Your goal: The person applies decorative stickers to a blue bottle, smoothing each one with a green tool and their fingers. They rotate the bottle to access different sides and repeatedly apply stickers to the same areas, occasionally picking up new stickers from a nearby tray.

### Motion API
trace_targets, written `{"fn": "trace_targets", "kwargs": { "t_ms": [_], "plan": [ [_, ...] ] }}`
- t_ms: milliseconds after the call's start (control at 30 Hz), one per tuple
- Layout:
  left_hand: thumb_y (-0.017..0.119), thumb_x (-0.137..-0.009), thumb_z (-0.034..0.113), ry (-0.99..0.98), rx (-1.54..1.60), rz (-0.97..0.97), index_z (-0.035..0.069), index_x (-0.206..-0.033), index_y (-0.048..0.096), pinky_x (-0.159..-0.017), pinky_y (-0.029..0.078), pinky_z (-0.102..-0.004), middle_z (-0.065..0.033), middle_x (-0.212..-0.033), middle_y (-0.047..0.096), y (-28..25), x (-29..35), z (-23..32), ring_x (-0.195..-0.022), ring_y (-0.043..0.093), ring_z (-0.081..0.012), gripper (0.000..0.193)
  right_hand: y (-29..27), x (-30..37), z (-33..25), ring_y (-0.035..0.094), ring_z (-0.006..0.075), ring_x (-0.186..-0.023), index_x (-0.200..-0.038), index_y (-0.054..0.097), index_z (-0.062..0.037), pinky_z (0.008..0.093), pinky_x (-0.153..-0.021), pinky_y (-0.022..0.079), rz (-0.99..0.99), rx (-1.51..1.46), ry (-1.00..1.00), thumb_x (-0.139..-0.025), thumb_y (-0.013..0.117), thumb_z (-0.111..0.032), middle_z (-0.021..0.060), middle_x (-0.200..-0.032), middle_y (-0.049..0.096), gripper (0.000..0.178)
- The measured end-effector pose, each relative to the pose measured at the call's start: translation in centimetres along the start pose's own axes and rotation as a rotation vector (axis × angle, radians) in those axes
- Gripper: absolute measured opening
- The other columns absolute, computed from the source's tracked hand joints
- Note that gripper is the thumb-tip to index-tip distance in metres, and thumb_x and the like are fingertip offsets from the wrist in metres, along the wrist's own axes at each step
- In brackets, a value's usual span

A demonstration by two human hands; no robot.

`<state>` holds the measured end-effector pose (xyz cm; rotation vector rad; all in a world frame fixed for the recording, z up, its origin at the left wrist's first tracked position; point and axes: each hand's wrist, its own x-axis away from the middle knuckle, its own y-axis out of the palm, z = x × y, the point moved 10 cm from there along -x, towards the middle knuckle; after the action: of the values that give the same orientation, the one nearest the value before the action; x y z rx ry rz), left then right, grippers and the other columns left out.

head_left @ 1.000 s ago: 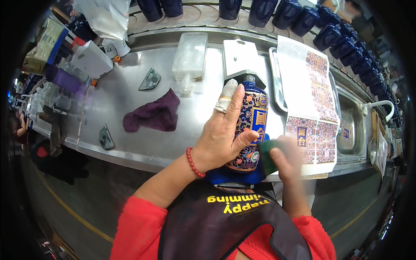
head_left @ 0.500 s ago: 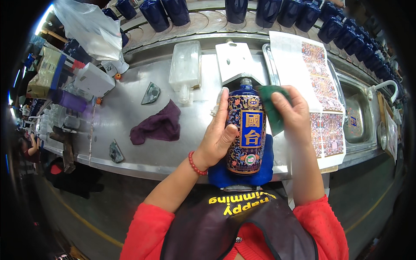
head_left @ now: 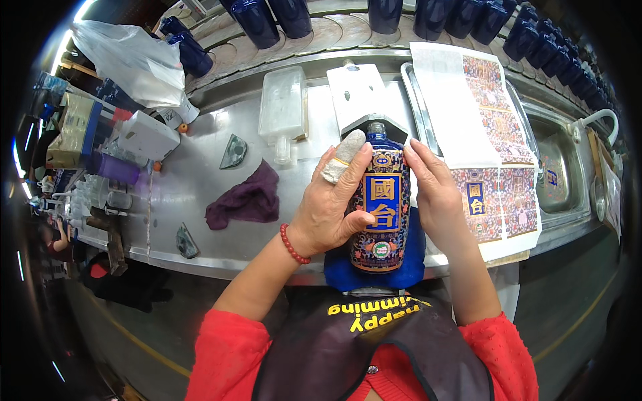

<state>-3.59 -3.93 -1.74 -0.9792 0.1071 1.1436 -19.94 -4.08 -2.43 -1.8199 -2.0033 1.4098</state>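
Note:
A blue glass bottle (head_left: 382, 220) with an ornate patterned label and gold characters lies on a blue cloth pad (head_left: 416, 257), neck pointing away from me. My left hand (head_left: 328, 207) holds its left side, thumb across the front; a whitish covering (head_left: 348, 147) wraps one finger. Along the bottle's right shoulder and edge, my right hand (head_left: 438, 194) presses its fingers, so the bottle sits between both palms. No scraper shows in the right hand; its palm is hidden. A dark purple cloth (head_left: 247, 200) lies left of my hands.
Label sheets (head_left: 491, 200) with white backing lie to the right, beside a metal sink (head_left: 568, 167). A clear glass bottle (head_left: 282, 107), a white board (head_left: 358, 93) and green scraper-like pieces (head_left: 233, 152) lie on the metal bench. Blue bottles (head_left: 257, 23) line the conveyor behind.
The green scraper has gone from my right hand, which now touches the bottle's right side. My left hand has turned, showing its wrapped finger. The view has shifted slightly.

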Motion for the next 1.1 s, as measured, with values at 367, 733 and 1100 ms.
{"fn": "trace_targets", "kwargs": {
  "t_ms": [367,733,1100],
  "plan": [
    [0.050,-0.098,0.067,-0.089,0.125,-0.014,-0.002,-0.154,0.039,-0.119,0.032,-0.0456,-0.0276,-0.152,0.045,-0.1,0.2,-1.1,-0.142,0.042,-0.0452,0.089,-0.8,-0.3,-0.8,0.058,0.0393,-0.120,-0.138,0.061,-0.0029,0.0455,-0.104,0.047,0.072,-0.021,-0.044,-0.078,0.054,0.018,0.0196,-0.130,0.061,0.064],
    [0.039,-0.094,0.077,0.126,-0.258,-0.085,0.007,-0.148,0.053,-0.121,0.023,-0.0545,-0.0197,-0.143,0.058,-0.7,-0.4,0.8,-0.140,0.047,-0.0406,0.090,-0.9,0.5,-0.6,0.057,0.0374,-0.123,-0.136,0.061,-0.0001,0.0433,-0.106,0.045,0.046,-0.016,-0.013,-0.083,0.052,0.018,0.0202,-0.132,0.061,0.057],
    [0.031,-0.101,0.067,0.383,-0.516,-0.361,0.022,-0.147,0.057,-0.122,0.024,-0.0531,-0.0064,-0.123,0.072,0.9,-4.4,3.7,-0.137,0.052,-0.0269,0.069,-1.7,2.0,1.4,0.057,0.0376,-0.121,-0.136,0.059,0.0010,0.0433,-0.104,0.046,0.110,-0.068,0.068,-0.084,0.055,0.014,0.0198,-0.129,0.061,0.055]
  ]
}}
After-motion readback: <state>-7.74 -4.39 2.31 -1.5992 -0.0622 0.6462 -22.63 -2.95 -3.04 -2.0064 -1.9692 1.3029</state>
